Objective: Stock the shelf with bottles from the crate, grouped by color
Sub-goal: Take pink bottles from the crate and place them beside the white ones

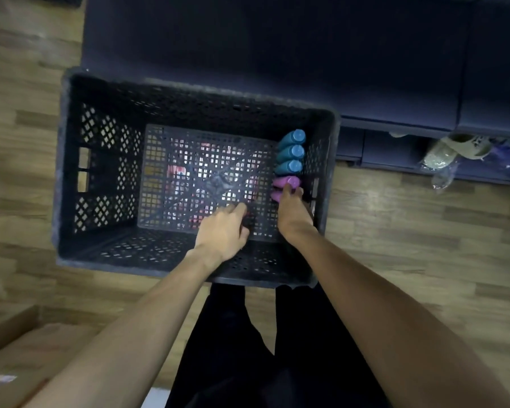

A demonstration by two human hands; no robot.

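Crate (71,160): three teal bottles (290,151), purple bottles (286,184) along right wall | right hand (293,213): fingers closing on a purple bottle | left hand (223,231): fingers loosely curled, holding nothing | risk: tight row, neighbours may topple.

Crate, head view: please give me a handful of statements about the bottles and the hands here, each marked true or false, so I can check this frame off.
1. Three teal bottles stand in a row along the crate's right wall. True.
2. The right hand reaches to the purple bottles. True.
3. The left hand holds a teal bottle. False: it holds no bottle and hangs over the crate's floor.
4. The crate is packed full of bottles. False: only the row at the right wall remains; most of the mesh floor is bare.
5. The purple bottles sit farther from the person than the teal ones. False: they are nearer.
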